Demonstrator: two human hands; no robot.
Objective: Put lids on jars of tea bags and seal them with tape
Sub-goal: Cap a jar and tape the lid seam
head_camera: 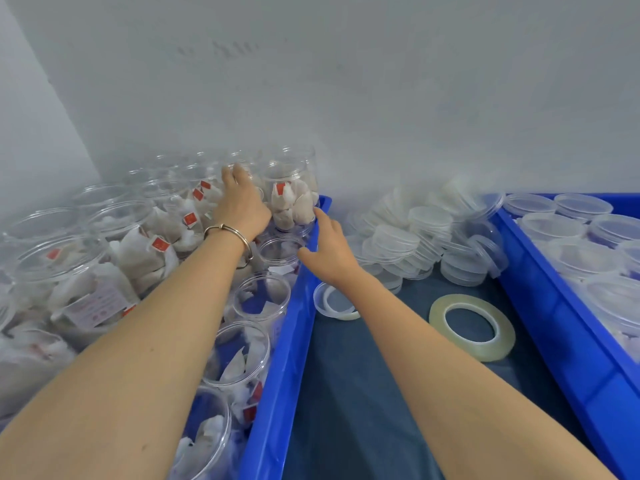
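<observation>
Nearest: open jars of tea bags w/o lids, packed in left blue bin; right bin holds lidded jars, so part done, lots left. Left hand reaches far, fingers over a far jar, grip unclear; right hand rests fingers on bin rim, holds nothing. Loose lids & tape roll lie between bins.

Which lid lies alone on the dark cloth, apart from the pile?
The single clear lid beside the left blue bin, under the right forearm; the other lids are heaped near the wall.
</observation>
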